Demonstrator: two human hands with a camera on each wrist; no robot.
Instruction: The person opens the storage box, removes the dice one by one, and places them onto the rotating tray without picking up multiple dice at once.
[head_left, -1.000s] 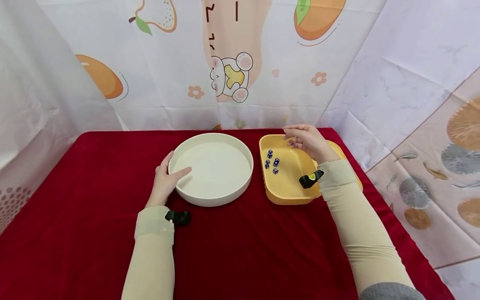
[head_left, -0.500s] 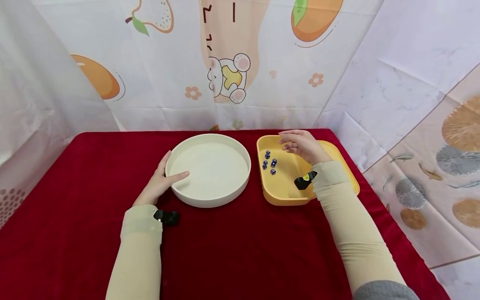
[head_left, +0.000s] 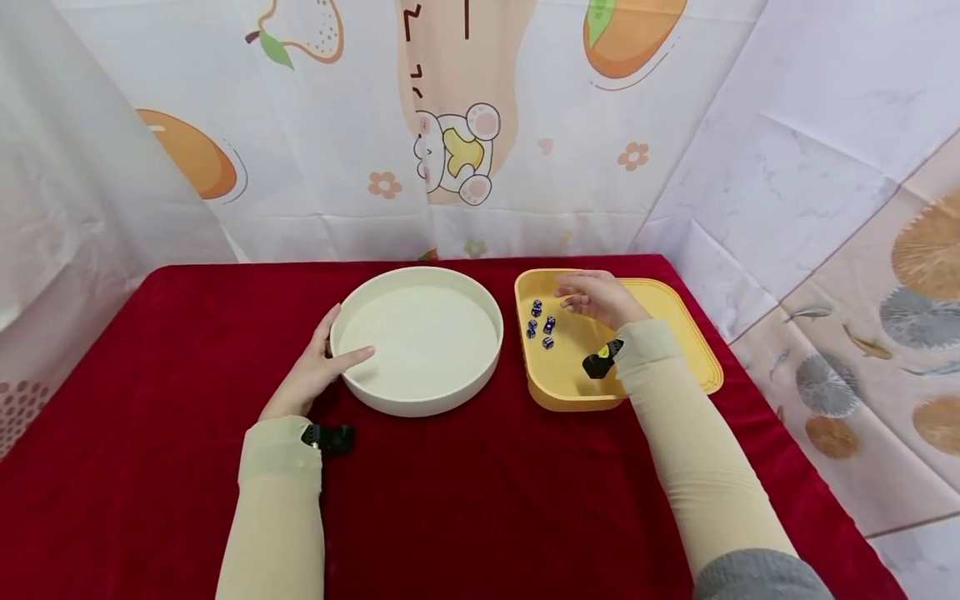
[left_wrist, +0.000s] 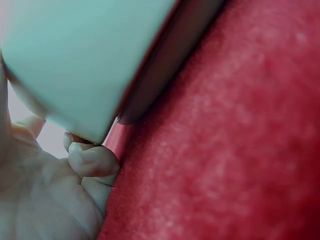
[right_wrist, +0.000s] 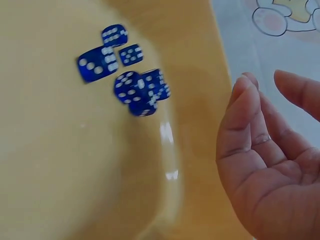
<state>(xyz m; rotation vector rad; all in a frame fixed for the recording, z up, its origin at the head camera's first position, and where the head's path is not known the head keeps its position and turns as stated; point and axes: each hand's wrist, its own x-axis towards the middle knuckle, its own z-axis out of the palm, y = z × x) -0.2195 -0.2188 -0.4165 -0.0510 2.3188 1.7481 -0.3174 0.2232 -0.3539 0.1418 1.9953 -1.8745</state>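
Note:
My left hand (head_left: 310,372) grips a round white tray (head_left: 420,342) at its left side, thumb over the rim. In the left wrist view, the fingers (left_wrist: 92,161) curl at the bottom edge of the tray (left_wrist: 85,65), close to the red cloth. Several blue dice (head_left: 550,325) with white pips lie at the left side of a yellow rectangular container (head_left: 573,400). Over that container hovers my right hand (head_left: 598,300), fingers loosely bent. The right wrist view shows the right hand (right_wrist: 270,170) holding nothing, apart from the clustered dice (right_wrist: 97,64).
A flat yellow piece with a ridged edge (head_left: 686,325), perhaps a lid, lies partly behind the container, on its right. Red cloth (head_left: 480,508) covers the table. Printed curtains (head_left: 300,167) hang behind and at the sides.
The right hand has moved slightly left and lower over the yellow container. The left wrist has shifted left, while that hand stays on the round tray. The dice lie as before.

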